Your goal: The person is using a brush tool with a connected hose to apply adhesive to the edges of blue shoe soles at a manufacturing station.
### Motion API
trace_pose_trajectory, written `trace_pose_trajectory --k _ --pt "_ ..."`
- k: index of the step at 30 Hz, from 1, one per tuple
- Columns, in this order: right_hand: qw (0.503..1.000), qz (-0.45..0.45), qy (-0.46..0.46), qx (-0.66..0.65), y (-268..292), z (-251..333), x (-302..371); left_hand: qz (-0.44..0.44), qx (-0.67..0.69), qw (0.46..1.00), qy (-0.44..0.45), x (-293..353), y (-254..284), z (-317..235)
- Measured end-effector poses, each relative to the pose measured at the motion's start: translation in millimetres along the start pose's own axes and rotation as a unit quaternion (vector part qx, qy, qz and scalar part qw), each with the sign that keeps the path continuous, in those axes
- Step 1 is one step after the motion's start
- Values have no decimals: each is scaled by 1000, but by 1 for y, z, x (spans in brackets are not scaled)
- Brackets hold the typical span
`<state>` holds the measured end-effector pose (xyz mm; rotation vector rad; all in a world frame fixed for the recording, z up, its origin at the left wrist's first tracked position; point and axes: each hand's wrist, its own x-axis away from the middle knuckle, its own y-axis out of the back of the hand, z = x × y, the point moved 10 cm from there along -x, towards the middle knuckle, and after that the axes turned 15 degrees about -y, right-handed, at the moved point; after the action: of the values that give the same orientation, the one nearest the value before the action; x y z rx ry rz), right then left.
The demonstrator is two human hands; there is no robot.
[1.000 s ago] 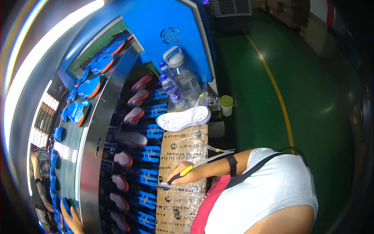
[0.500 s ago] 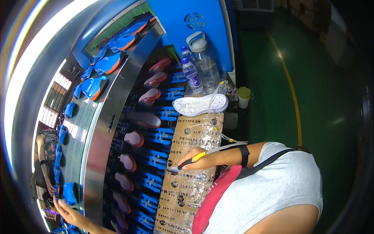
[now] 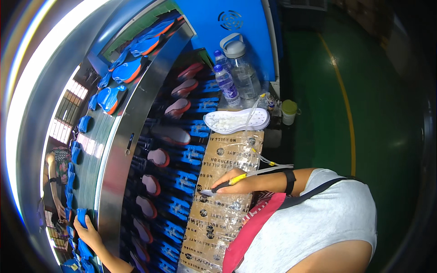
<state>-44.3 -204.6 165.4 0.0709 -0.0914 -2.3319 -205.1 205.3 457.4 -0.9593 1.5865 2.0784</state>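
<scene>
Yellow-banded tool (image 3: 227, 183) sits pinched in our right hand (image 3: 236, 182), tip resting on the taped cardboard (image 3: 223, 214) for steadiness; our left hand (image 3: 86, 233) grips a blue insole (image 3: 82, 217), fingers curled.

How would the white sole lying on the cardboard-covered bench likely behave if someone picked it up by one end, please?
The white sole looks thin and moulded, so it would probably flex and droop rather than stay stiff. It seems light for its size. It lies flat on the bench, so it should slide if pushed, not roll or tip, though the tube lying across it might drag.
</scene>
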Motion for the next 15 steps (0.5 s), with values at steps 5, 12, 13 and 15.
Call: trace_pose_trajectory --k 5,12,13,15 --pt "999 -4 -7 -32 9 -4 4 -374 -57 925 -32 78 95 -68" --pt "999 -15 -18 -25 7 5 2 -681 255 654 211 179 96 -40" --pt "999 -34 -10 -22 9 7 3 -650 289 621 327 189 76 -37" --pt "999 -19 -16 -42 4 6 3 -515 646 428 367 159 22 -75"
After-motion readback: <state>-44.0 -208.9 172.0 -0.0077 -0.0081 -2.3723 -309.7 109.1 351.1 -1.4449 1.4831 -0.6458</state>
